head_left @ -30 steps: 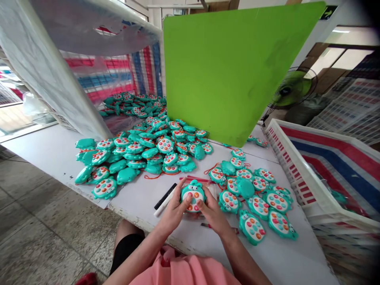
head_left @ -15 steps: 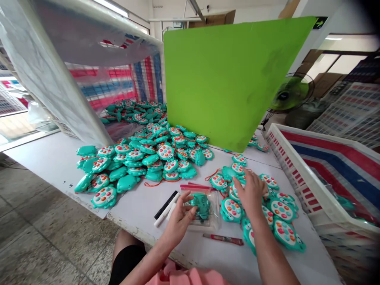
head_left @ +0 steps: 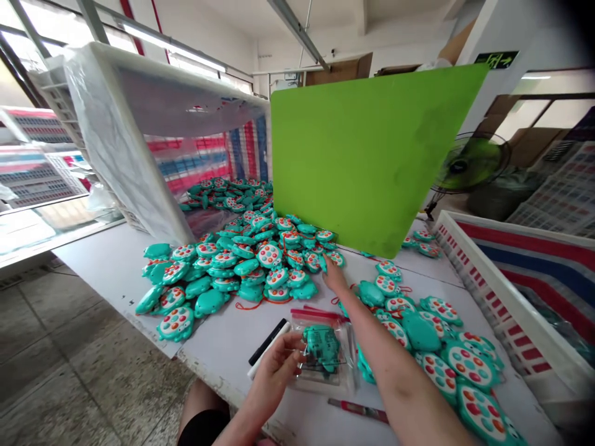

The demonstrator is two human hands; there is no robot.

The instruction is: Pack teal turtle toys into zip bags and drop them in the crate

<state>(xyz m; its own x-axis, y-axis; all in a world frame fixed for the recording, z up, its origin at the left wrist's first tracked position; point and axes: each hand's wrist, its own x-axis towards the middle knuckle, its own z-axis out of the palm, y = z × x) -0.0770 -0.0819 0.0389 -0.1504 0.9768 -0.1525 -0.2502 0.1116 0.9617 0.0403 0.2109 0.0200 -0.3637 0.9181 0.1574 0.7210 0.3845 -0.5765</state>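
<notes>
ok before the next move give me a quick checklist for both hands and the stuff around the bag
1. Left grip free of any toy: ok, its fingers are half curled at the bag's left side.
2. Right grip firmly closed on the teal toy at its fingertips: cannot tell, too small.
3. Clear bag lying on the table: ok, red zip edge on the far side.
4. Red cutter fully in sight: not ok, the right forearm hides its right end.
5. Black marker and white marker side by side: ok, left of the bag.
</notes>
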